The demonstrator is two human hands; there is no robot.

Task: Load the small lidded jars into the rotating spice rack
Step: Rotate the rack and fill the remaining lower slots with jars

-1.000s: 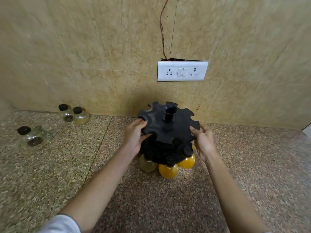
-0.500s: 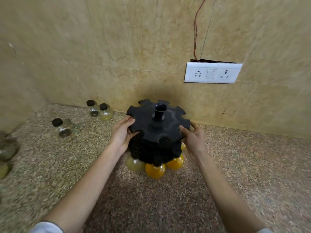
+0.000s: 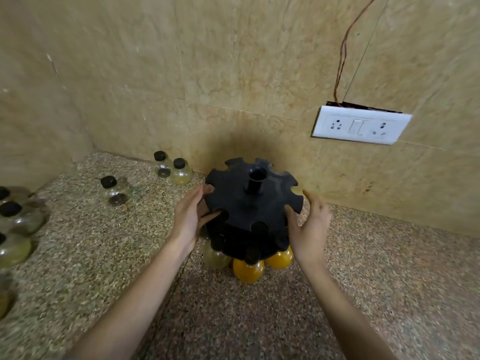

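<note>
- The black rotating spice rack (image 3: 253, 203) is standing on the speckled tabletop (image 3: 389, 281), close to the tiled wall (image 3: 233, 74).
- The left hand (image 3: 188, 220) is lying against the rack's notched top disc at 9 o'clock. Its fingers (image 3: 200, 196) are reaching straight along the rim, and the thumb is pointing into a notch.
- The right hand (image 3: 309, 229) is hovering at 3 o'clock with its fingers (image 3: 310, 201) spread wide, just beside the rim. The thumb is nearly touching the rim, but I cannot tell if there is contact.
- Three jars are hanging in the lower tier on the near side: a greenish jar (image 3: 215, 257) at 7 o'clock, an orange jar (image 3: 248, 268) at 6 and another orange jar (image 3: 279, 259) at 5.
- Loose black-lidded jars are waiting on the tabletop: a pair (image 3: 172, 170) at 10 o'clock, a single jar (image 3: 115, 190) farther left, and a cluster (image 3: 15, 219) at the left edge.
- A white switch plate (image 3: 361, 125) is sitting on the wall at 1 o'clock.
</note>
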